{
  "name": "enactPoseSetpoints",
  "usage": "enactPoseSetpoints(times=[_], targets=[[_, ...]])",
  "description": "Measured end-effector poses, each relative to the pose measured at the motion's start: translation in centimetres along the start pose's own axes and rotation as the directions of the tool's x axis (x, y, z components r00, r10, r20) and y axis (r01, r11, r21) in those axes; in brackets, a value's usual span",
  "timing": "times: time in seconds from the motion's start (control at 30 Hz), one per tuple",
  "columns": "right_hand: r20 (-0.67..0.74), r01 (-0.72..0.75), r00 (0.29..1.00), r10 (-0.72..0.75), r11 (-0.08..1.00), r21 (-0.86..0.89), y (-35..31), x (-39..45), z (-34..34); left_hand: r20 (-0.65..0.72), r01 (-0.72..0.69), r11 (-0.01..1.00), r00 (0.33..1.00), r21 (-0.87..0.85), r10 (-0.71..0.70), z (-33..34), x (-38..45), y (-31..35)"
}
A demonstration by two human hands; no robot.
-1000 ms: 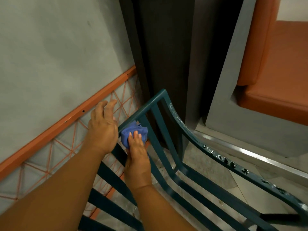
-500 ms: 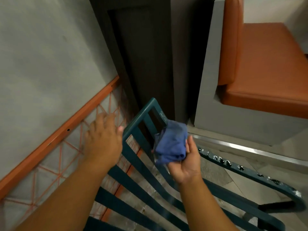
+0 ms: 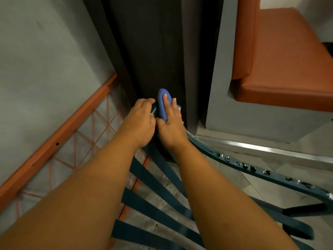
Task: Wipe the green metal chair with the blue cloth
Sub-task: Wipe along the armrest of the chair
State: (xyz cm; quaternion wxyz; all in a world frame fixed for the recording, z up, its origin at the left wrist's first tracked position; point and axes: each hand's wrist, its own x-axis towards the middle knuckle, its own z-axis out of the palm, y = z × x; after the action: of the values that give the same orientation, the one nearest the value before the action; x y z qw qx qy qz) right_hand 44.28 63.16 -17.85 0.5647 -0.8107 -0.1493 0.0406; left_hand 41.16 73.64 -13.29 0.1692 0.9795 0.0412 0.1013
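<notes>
The soft blue cloth (image 3: 163,105) is light and limp, so I keep it bunched under my right hand (image 3: 172,128), fingers (image 3: 166,101) laid nearly straight over it, pressing it onto the far top corner of the green metal slatted chair (image 3: 158,212). The frame looks stiff and probably slick, best gripped at its top rail. My left hand (image 3: 139,123) curls over that rail just beside the cloth, steadying it.
</notes>
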Motion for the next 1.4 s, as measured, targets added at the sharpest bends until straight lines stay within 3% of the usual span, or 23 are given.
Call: enactPoseSetpoints(times=[0.1, 0.23, 0.33, 0.43, 0.5, 0.6, 0.7, 0.8, 0.87, 0.93, 0.97, 1.1, 1.13, 1.23, 1.3, 1.4], targets=[[-0.066, 0.020, 0.998, -0.018, 0.999, 0.038, 2.2, -1.1, 0.6, -0.004, -0.033, 0.998, 0.999, 0.060, 0.033, 0.2, -0.3, 0.2], [-0.082, -0.198, 0.975, 0.207, 0.975, 0.098, 1.7, 1.1, 0.5, -0.002, -0.035, 0.988, 0.999, 0.152, 0.036, 0.2, -0.2, 0.5], [-0.092, -0.011, 0.995, 0.026, 0.987, 0.163, 1.1, -0.1, 1.4, 0.000, -0.022, 0.985, 1.000, 0.174, 0.023, 0.2, -0.3, 0.5], [-0.087, 0.107, 0.991, -0.103, 0.993, 0.044, 3.9, -2.5, 1.6, -0.001, -0.021, 0.983, 1.000, 0.180, 0.021, 0.2, -0.2, 0.5], [-0.093, -0.017, 0.996, 0.013, 0.999, -0.043, 5.3, -1.7, 1.1, 0.000, -0.023, 0.982, 1.000, 0.188, 0.023, 0.2, -0.2, 0.6], [-0.089, -0.247, 0.966, 0.244, 0.969, -0.021, 3.8, 1.2, 0.1, 0.010, -0.025, 0.981, 1.000, 0.194, 0.023, 0.1, -0.2, 0.7], [-0.059, -0.075, 0.995, 0.080, 0.993, 0.088, 1.9, 0.4, 0.7, 0.012, -0.010, 0.982, 1.000, 0.187, 0.008, 0.2, -0.2, 0.7], [-0.058, 0.079, 0.995, -0.079, 0.997, 0.003, 3.3, -2.5, 1.1, 0.007, -0.012, 0.982, 1.000, 0.190, 0.011, 0.1, -0.3, 0.8], [-0.066, -0.028, 0.998, 0.023, 0.997, -0.069, 4.5, -2.0, 0.8, 0.010, -0.019, 0.980, 1.000, 0.197, 0.018, 0.1, -0.3, 0.9], [-0.059, -0.217, 0.975, 0.214, 0.975, -0.048, 4.3, -0.2, 0.0, 0.012, -0.019, 0.980, 1.000, 0.200, 0.017, 0.1, -0.3, 0.9], [-0.050, -0.244, 0.969, 0.243, 0.970, -0.014, 3.7, 0.7, -0.3, 0.013, -0.016, 0.980, 1.000, 0.201, 0.014, 0.1, -0.3, 0.9], [0.007, 0.077, 0.997, -0.079, 0.986, 0.151, 0.4, 2.4, -0.6, 0.019, -0.021, 0.981, 1.000, 0.194, 0.018, 0.1, -0.2, 0.7], [0.016, 0.100, 0.994, -0.104, 0.982, 0.159, 0.8, 3.0, -0.6, 0.017, -0.026, 0.981, 1.000, 0.192, 0.023, 0.1, -0.2, 0.7], [0.093, -0.146, 0.988, 0.127, 0.959, 0.243, 2.2, 4.9, -1.6, 0.023, -0.032, 0.979, 0.999, 0.202, 0.028, 0.2, -0.2, 0.7], [0.177, -0.288, 0.950, 0.258, 0.943, 0.169, 2.4, 6.5, -2.5, 0.026, -0.032, 0.978, 0.999, 0.205, 0.027, 0.2, -0.2, 0.6], [0.204, -0.272, 0.948, 0.244, 0.955, 0.121, 0.7, 7.2, -3.0, 0.026, -0.041, 0.977, 0.999, 0.211, 0.036, 0.2, -0.1, 0.5]])
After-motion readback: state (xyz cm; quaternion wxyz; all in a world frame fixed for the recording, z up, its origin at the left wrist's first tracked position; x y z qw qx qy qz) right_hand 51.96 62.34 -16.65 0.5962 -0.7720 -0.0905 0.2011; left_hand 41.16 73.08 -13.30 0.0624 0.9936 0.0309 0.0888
